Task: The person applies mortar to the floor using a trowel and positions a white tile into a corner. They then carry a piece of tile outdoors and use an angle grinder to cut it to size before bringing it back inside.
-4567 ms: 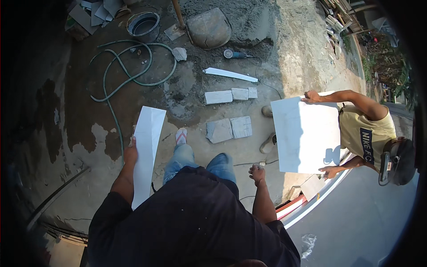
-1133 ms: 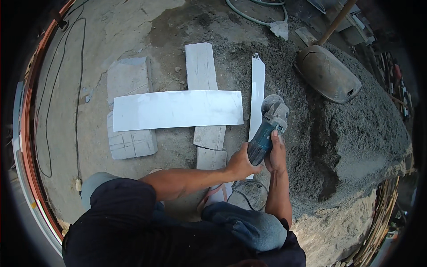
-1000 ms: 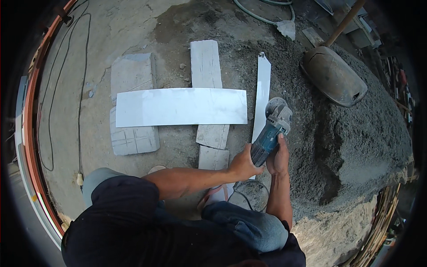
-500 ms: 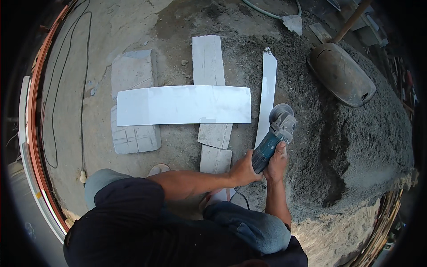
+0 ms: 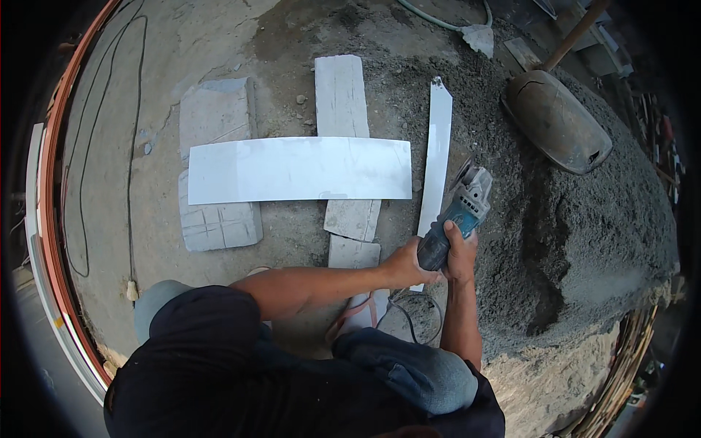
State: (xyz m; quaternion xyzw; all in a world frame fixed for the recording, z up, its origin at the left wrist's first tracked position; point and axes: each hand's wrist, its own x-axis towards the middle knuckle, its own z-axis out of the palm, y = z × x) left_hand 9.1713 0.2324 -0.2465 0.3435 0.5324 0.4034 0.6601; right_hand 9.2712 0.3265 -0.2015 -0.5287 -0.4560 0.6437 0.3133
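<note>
An angle grinder (image 5: 467, 201), blue and grey with a dusty disc, is gripped in both my hands, right of centre. My left hand (image 5: 410, 264) wraps its rear end; my right hand (image 5: 460, 257) holds its body, thumb along the side. A white rectangular panel (image 5: 285, 168) lies crosswise over two rows of pale blocks, the left block (image 5: 219, 226) and the middle block (image 5: 339, 95). A narrow white strip (image 5: 438, 131) with a chipped tip lies lengthwise to the right of the panel, partly hidden by the grinder.
A mound of wet grey mortar (image 5: 584, 241) fills the right, with a shovel (image 5: 556, 120) on it. A hose (image 5: 431, 18) lies at the top. Cables (image 5: 130, 204) run along the left, beside long red and white lengths (image 5: 55, 219). Bamboo sticks (image 5: 621, 365) lie lower right.
Since the oldest frame I have crouched over the blocks, laid the panel on them and taken up the grinder. In the last half second the grinder has turned, its disc now edge-on.
</note>
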